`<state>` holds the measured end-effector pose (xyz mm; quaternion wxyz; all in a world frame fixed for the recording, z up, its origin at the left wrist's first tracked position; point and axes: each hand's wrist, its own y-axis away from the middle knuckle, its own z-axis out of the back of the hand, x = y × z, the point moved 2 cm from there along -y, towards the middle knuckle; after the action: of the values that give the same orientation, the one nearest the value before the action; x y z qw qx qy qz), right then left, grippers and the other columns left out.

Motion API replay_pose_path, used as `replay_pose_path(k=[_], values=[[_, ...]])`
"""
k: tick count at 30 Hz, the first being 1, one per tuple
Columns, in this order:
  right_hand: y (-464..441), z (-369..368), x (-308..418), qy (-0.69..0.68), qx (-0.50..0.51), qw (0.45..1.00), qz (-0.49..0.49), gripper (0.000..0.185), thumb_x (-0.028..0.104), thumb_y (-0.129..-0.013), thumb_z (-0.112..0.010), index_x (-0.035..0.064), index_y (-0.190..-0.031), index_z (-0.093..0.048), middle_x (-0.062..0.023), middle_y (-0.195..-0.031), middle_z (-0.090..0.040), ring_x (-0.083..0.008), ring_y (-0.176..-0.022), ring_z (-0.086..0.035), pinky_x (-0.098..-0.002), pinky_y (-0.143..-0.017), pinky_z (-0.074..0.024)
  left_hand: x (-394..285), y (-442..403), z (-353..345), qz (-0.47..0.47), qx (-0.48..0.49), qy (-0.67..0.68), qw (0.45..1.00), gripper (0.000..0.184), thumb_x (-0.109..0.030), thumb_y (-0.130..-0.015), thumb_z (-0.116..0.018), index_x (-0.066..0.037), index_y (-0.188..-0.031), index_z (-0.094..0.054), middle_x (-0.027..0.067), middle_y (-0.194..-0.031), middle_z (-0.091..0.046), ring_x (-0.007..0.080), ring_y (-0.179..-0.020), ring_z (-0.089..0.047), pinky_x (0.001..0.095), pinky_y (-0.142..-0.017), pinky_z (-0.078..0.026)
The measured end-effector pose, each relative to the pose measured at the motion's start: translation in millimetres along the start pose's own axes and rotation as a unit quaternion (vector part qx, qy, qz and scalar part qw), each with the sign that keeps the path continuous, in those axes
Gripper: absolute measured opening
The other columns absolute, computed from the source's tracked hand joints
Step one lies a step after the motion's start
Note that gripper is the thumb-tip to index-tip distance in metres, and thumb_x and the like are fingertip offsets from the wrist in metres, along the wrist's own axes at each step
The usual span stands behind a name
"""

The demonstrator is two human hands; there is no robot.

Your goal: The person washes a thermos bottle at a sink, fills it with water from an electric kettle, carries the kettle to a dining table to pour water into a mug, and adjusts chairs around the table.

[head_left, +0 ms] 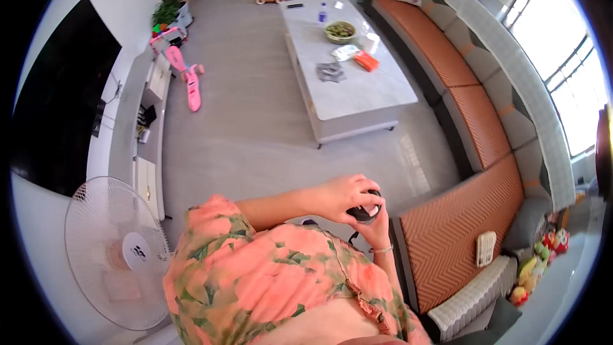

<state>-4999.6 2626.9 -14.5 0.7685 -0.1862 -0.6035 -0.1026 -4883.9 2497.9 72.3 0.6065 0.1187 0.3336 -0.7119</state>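
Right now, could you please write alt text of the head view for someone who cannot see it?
Left hand and right hand hold a small black object over a grey floor; beyond stands a low white table, with a brown-and-grey sofa at right and a round white fan at left.

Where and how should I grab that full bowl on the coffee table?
Probably by opposite sides of its rim: left hand from the left, right hand from the right, fingers under the edge. The bowl is wide, open and heaped, so a one-sided grip could tip it. Mind the white cylinder close on its right.
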Motion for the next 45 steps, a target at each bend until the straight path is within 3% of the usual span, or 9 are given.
replay_pose_path(k=[7,8,12,19,23,29,33,38,45], values=[[-167,-120,22,-0.017,0.218,0.976,-0.012,0.079,0.024,-0.059,-0.086,0.0019,-0.123,-0.045,-0.0136,-0.109,-0.059,-0.0247,-0.100,-0.061,-0.0358,-0.084,-0.0496,75,82,117,0.334,-0.163,-0.148,0.916,0.077,-0.045,-0.064,-0.078,-0.011,-0.128,-0.051,0.0135,-0.103,-0.050,0.0325,-0.101,-0.050,0.0457,-0.087,-0.043],[-189,-136,22,0.011,0.232,0.973,0.006,0.080,0.023,-0.058,-0.087,0.0025,-0.123,-0.046,-0.0146,-0.110,-0.059,-0.0264,-0.100,-0.061,-0.0366,-0.085,-0.0491,89,92,133,0.398,-0.127,-0.106,0.902,0.086,-0.039,-0.059,-0.083,-0.010,-0.132,-0.048,0.0160,-0.120,-0.048,0.0361,-0.112,-0.048,0.0460,-0.093,-0.041],[-283,-198,9,0.003,0.339,0.940,0.032,0.084,0.022,-0.055,-0.087,0.0039,-0.126,-0.045,-0.0153,-0.112,-0.058,-0.0316,-0.102,-0.059,-0.0391,-0.086,-0.0484,147,132,195,0.317,-0.120,-0.125,0.932,0.086,-0.025,-0.060,-0.083,-0.016,-0.136,-0.045,0.0143,-0.143,-0.036,0.0391,-0.133,-0.034,0.0468,-0.107,-0.033],[-459,-307,3,-0.003,0.440,0.894,0.084,0.085,0.024,-0.055,-0.086,0.0056,-0.127,-0.045,-0.0178,-0.114,-0.056,-0.0356,-0.106,-0.056,-0.0412,-0.088,-0.0473,266,164,316,0.358,-0.111,-0.047,0.926,0.076,-0.010,-0.064,-0.078,-0.016,-0.133,-0.048,0.0116,-0.137,-0.042,0.0348,-0.124,-0.043,0.0427,-0.101,-0.040],[-554,-374,18,0.001,0.472,0.873,0.123,0.086,0.025,-0.056,-0.086,0.0065,-0.129,-0.044,-0.0181,-0.117,-0.056,-0.0354,-0.107,-0.056,-0.0416,-0.090,-0.0474,318,175,386,0.430,-0.209,-0.134,0.868,0.071,-0.017,-0.063,-0.080,-0.012,-0.128,-0.051,0.0135,-0.124,-0.049,0.0335,-0.110,-0.050,0.0416,-0.091,-0.045],[-686,-489,1,0.008,0.531,0.836,0.134,0.085,0.027,-0.057,-0.085,0.0057,-0.128,-0.044,-0.0179,-0.119,-0.056,-0.0348,-0.107,-0.057,-0.0421,-0.090,-0.0476,429,224,456,0.604,-0.334,-0.164,0.705,0.080,-0.034,-0.062,-0.083,-0.009,-0.130,-0.050,0.0172,-0.119,-0.050,0.0331,-0.107,-0.053,0.0408,-0.087,-0.046],[-777,-559,2,-0.007,0.551,0.825,0.125,0.085,0.026,-0.058,-0.086,0.0051,-0.129,-0.043,-0.0176,-0.118,-0.057,-0.0333,-0.106,-0.058,-0.0405,-0.089,-0.0481,508,265,529,0.517,-0.365,-0.180,0.753,0.080,-0.031,-0.062,-0.083,-0.009,-0.131,-0.050,0.0171,-0.128,-0.047,0.0349,-0.115,-0.049,0.0413,-0.093,-0.044],[-908,-631,13,-0.013,0.535,0.839,0.102,0.085,0.025,-0.060,-0.086,0.0048,-0.130,-0.042,-0.0159,-0.118,-0.058,-0.0318,-0.106,-0.059,-0.0389,-0.088,-0.0489,635,298,649,0.378,-0.259,-0.151,0.876,0.075,-0.022,-0.063,-0.082,-0.010,-0.130,-0.050,0.0126,-0.134,-0.044,0.0341,-0.120,-0.047,0.0434,-0.098,-0.041],[-1084,-697,2,0.004,0.419,0.904,0.085,0.083,0.026,-0.060,-0.086,0.0042,-0.128,-0.044,-0.0137,-0.116,-0.058,-0.0273,-0.106,-0.059,-0.0377,-0.088,-0.0488,801,284,800,0.387,-0.219,-0.164,0.881,0.072,-0.034,-0.065,-0.080,-0.010,-0.127,-0.052,0.0129,-0.119,-0.050,0.0315,-0.108,-0.052,0.0404,-0.089,-0.045]])
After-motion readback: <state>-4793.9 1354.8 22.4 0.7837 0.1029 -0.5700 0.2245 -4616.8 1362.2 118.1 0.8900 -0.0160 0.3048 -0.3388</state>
